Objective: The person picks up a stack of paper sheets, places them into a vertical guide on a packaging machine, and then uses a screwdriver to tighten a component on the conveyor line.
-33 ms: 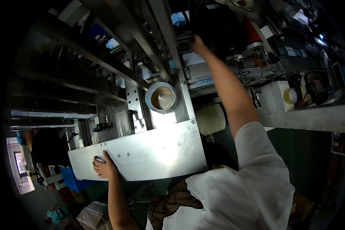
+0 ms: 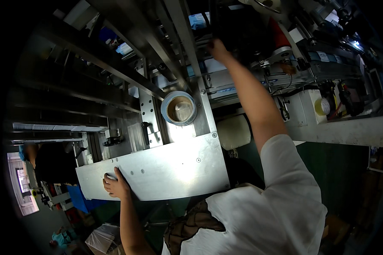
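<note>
My left hand point(image 2: 116, 186) rests on the silver metal panel point(image 2: 170, 174) at the front of the machine, its fingers and thumb apart with nothing in them. My right arm stretches far forward over the machine. At its end my right hand point(image 2: 219, 52) is beside dark machine parts and a metal rail; its fingertips are lost in shadow, so what they touch or hold is hidden. Between the two hands, a wide tape roll point(image 2: 190, 114) with a bluish outer rim and a brown core stands on the machine bed behind the panel.
Metal bars point(image 2: 115, 70) slant over the left of the machine. A small black lever point(image 2: 146, 129) sticks up from the bed. On the right are a red-and-metal machine arm point(image 2: 281, 46), a yellow tape roll point(image 2: 322, 106) and a pale stool seat point(image 2: 232, 132). A person in black point(image 2: 55, 163) is at far left.
My right hand has shifted slightly to the left among the dark machine parts. My left hand and the tape roll stay where they were.
</note>
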The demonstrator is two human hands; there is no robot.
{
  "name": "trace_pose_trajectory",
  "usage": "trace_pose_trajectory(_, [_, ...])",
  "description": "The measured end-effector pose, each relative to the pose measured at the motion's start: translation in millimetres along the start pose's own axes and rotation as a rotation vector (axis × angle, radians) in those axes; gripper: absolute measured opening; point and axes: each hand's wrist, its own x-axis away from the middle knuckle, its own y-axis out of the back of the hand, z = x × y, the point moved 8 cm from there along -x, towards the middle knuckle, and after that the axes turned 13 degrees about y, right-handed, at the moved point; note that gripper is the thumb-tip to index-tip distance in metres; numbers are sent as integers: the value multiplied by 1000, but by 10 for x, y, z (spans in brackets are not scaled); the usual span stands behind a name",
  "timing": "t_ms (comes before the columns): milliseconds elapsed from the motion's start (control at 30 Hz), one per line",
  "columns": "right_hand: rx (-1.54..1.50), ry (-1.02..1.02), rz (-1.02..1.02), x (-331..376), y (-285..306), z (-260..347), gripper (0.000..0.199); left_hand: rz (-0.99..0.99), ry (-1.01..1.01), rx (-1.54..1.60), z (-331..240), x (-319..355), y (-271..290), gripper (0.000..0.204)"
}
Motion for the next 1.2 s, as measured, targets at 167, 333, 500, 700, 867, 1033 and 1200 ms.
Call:
trace_pose_trajectory(167, [365, 9, 505, -145, 36, 504, 28, 40, 2, 6, -27, 45, 69, 73])
trace_pose_trajectory(333, [419, -10, 731, -133, 0, 660, 32, 42, -4, 25, 22, 52, 76, 73])
trace_pose_trajectory(500, [342, -15, 729, -151, -87, 489, 36, 37, -25, 47, -23, 57, 84, 72])
trace_pose_trajectory(700, [450, 126, 889, -112, -64, 677, 32, 37, -22, 7, 19, 30, 32, 70])
trace_pose_trajectory(867, [362, -28, 939, -134, -130, 719, 35, 54, -13, 14, 76, 36, 39, 70])
trace_pose_trajectory(1033, [299, -237, 686, -102, -341, 342, 35, 66, -52, 34, 5, 33, 29, 70])
trace_pose_trajectory(1200, [311, 10, 656, -62, 58, 852, 23, 76, -41, 41, 78, 38, 31, 70])
